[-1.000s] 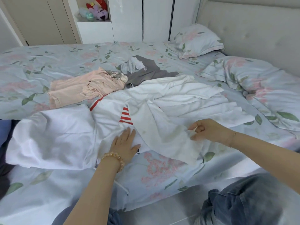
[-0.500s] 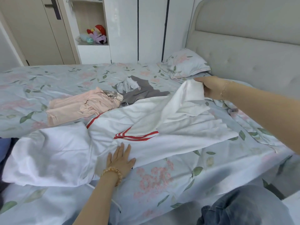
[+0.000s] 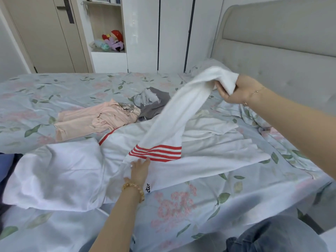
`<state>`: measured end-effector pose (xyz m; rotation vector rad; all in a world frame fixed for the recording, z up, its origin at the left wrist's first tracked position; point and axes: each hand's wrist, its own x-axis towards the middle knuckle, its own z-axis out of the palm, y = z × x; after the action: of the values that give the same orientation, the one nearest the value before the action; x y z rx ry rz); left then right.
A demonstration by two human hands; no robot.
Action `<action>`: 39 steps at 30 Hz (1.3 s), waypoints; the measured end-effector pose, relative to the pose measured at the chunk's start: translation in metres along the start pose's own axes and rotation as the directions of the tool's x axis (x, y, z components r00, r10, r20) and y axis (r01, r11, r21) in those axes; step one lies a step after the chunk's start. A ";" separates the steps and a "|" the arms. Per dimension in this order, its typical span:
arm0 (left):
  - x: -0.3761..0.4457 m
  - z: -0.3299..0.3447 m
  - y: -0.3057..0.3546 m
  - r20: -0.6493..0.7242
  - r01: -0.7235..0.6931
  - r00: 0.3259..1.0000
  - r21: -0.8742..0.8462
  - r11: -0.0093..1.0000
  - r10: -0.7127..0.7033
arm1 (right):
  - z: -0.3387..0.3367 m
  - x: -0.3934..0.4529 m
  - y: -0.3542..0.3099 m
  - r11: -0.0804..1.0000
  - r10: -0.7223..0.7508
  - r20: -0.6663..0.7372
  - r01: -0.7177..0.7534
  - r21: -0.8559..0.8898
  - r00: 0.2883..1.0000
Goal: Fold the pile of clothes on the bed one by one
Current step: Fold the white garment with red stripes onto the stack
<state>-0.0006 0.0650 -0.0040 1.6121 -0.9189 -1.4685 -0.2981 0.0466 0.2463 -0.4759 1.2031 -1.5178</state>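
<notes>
Two hands are on the same garment. Half a second ago my right hand [image 3: 236,91] held the white sleeve [image 3: 174,113] lower, just above the spread fabric; it has since lifted the sleeve higher toward the headboard [image 3: 283,51], so the cloth hangs in a long slanted band and the red stripes [image 3: 156,152] show flat across its lower end. My left hand has slid a little up the fabric toward those stripes.

At the far left lies a folded white piece [image 3: 54,171] on the floral bedsheet [image 3: 181,202]. Just right of it my left hand [image 3: 139,170], with a bead bracelet at the wrist, rests with fingers nearly straight, pressing the white shirt [image 3: 209,160] down at the base of the sleeve; it grips nothing that I can see. Behind it sit a pink garment [image 3: 94,120] and a grey garment [image 3: 156,104], touching each other, with the shirt's upper edge against them. On the right my right hand has its fingers curled tightly around the sleeve's cuff end, held up in the air.

Beyond the bed, an open shelf [image 3: 107,51] holds plush toys [image 3: 112,42].
</notes>
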 end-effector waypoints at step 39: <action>0.003 0.050 -0.006 0.287 -0.541 0.760 0.776 0.324 0.583 | -0.262 0.156 0.098 -0.357 0.015 0.312 0.297 -0.886 0.950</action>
<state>-0.0501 0.0614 -0.0135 1.5999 -2.1321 -0.4286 -0.5128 0.0297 0.0094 -1.9976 2.1365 0.0176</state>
